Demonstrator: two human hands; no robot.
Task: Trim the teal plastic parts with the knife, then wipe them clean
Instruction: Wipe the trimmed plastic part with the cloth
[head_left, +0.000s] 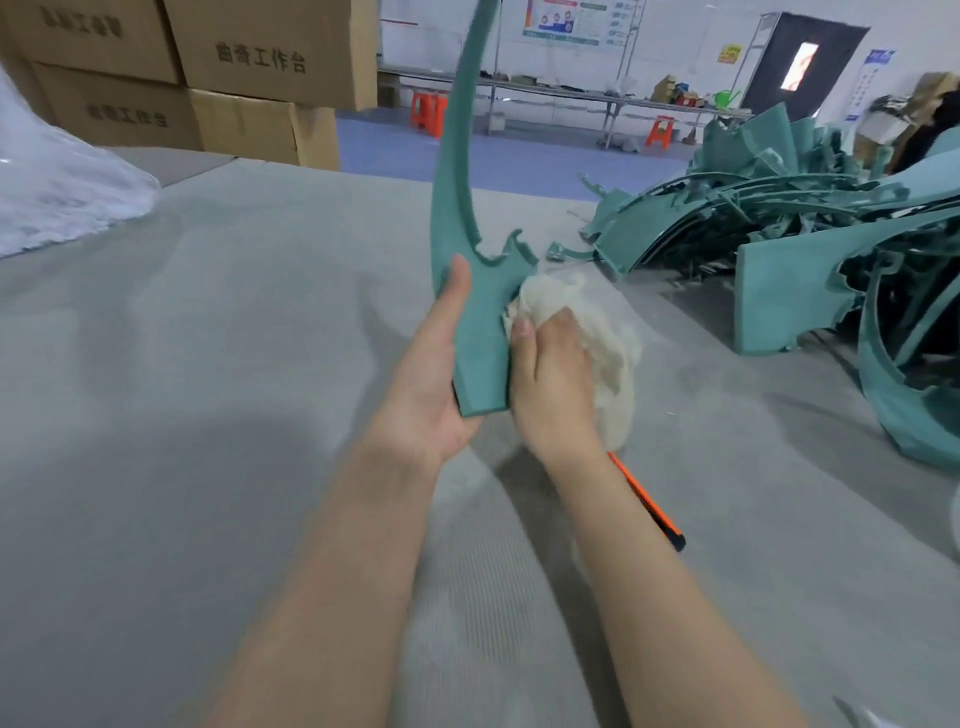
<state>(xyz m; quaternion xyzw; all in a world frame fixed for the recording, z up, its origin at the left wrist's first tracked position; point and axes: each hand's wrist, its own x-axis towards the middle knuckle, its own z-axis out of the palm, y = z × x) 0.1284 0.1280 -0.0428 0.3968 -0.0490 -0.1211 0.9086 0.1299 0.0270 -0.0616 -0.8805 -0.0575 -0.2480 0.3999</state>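
A long curved teal plastic part (457, 171) stands upright above the grey table, its wide lower end gripped by my left hand (436, 374). My right hand (550, 384) presses a bunched white cloth (587, 322) against the part's right edge. An orange and black knife (649, 504) lies on the table just behind my right forearm, partly hidden by it. A big heap of teal plastic parts (789, 208) is piled at the right.
The grey felt-covered table (208, 364) spreads to the left and front. Cardboard boxes (234, 78) are stacked at the back left, beside a clear plastic bag (57, 192). Benches and orange stools (428, 111) stand across the blue floor.
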